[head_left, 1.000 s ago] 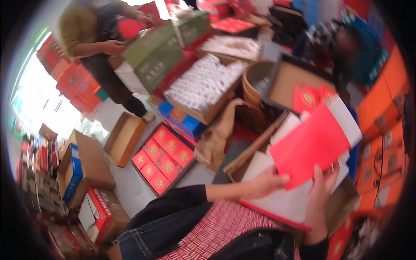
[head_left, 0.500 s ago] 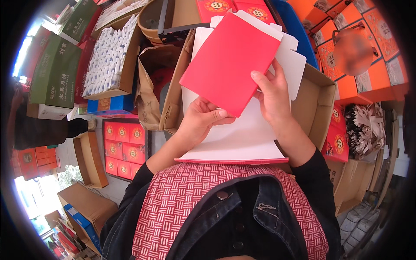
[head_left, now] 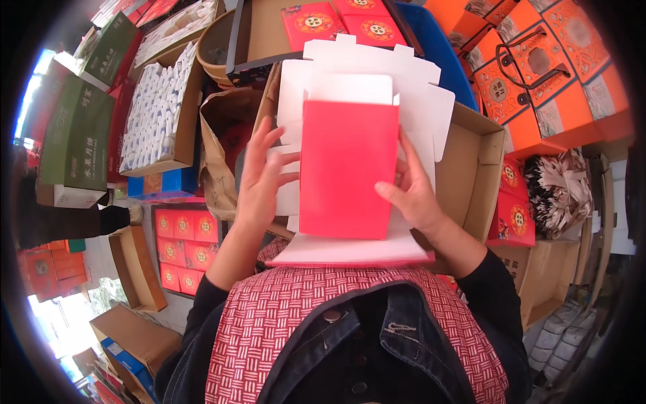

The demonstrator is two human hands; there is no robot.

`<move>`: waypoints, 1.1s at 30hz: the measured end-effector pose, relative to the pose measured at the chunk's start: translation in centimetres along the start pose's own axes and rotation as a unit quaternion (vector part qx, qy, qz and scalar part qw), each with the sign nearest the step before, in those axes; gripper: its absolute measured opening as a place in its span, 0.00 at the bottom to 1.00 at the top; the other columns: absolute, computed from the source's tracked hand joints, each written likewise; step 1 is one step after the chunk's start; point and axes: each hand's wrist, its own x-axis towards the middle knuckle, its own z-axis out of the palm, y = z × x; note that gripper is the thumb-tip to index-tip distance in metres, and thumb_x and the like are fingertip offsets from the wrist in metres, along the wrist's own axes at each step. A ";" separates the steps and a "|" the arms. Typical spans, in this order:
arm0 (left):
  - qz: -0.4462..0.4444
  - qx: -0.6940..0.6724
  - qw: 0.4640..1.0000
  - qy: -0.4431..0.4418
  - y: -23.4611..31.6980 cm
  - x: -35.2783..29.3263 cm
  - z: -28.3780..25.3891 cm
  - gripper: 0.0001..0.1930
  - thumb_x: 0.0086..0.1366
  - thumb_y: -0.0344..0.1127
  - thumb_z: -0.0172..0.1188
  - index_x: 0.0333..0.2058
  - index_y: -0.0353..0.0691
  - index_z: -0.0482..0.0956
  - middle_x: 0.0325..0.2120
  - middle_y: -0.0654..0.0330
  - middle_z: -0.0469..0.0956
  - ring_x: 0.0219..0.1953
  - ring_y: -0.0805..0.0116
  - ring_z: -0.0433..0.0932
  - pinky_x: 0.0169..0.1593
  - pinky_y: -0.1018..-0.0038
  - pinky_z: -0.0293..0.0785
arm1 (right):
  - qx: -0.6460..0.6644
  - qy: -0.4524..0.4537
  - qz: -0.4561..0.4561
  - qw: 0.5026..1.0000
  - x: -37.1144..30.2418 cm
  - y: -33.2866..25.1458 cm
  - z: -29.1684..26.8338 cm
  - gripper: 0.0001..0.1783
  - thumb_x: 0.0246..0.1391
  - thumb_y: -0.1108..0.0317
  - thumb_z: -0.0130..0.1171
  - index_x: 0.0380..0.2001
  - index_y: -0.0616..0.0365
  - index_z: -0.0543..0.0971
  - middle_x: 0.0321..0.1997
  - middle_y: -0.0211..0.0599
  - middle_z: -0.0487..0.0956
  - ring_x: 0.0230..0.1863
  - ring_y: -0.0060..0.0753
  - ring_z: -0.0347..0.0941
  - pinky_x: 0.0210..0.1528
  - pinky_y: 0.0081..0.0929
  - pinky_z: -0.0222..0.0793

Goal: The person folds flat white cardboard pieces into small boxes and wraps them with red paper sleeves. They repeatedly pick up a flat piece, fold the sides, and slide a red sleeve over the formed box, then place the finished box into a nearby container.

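Note:
A plain red paperboard carton [head_left: 346,175] is upright in the picture in front of me, its white end flaps raised at the far end. My right hand [head_left: 416,192] holds its right edge, thumb on the red face and fingers along the side, partly hidden. To the left of the carton, my left hand [head_left: 259,182] is open with fingers spread, slightly blurred and apart from the red face. Under the carton lie white flat box blanks [head_left: 293,84] with tabbed edges; the nearest blank's edge reaches my checked red apron [head_left: 269,316].
An open cardboard box [head_left: 464,175] is under the blanks. Beyond are printed red boxes [head_left: 313,25] and a blue bin [head_left: 431,40]. A carton of white packets [head_left: 156,114] stands left, near a brown paper bag [head_left: 225,158]. Orange gift boxes [head_left: 531,111] are stacked right.
The red carton has turned from tilted to straight and come lower, nearer me. My left hand has let go of its near edge and opened out to the left. My right hand still holds on.

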 end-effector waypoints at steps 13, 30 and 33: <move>0.014 0.111 0.987 -0.119 -1.0 3.7 1.3 0.19 0.72 0.37 0.45 0.58 0.39 0.66 0.41 0.63 0.73 0.44 0.78 0.71 0.48 0.79 0.69 | -0.126 0.022 -0.012 0.992 3.8 -1.3 -1.8 0.23 0.61 0.64 0.54 0.55 0.65 0.67 0.44 0.38 0.73 0.44 0.21 0.71 0.45 0.17 0.69; 0.152 0.189 0.946 -0.213 2.2 4.3 3.2 0.10 0.69 0.28 0.46 0.44 0.33 0.75 0.46 0.56 0.74 0.49 0.69 0.72 0.53 0.75 0.67 | -0.122 -0.121 0.020 0.985 8.6 -8.8 -3.0 0.10 0.60 0.64 0.54 0.31 0.60 0.75 0.27 0.35 0.79 0.36 0.26 0.77 0.43 0.21 0.70; 0.163 0.181 0.944 -0.222 2.5 4.2 3.6 0.10 0.68 0.25 0.46 0.45 0.33 0.73 0.45 0.56 0.74 0.48 0.68 0.73 0.52 0.75 0.68 | -0.221 -0.192 0.155 0.944 10.7 -10.6 -0.7 0.13 0.57 0.61 0.59 0.37 0.60 0.81 0.32 0.33 0.80 0.33 0.22 0.75 0.41 0.22 0.70</move>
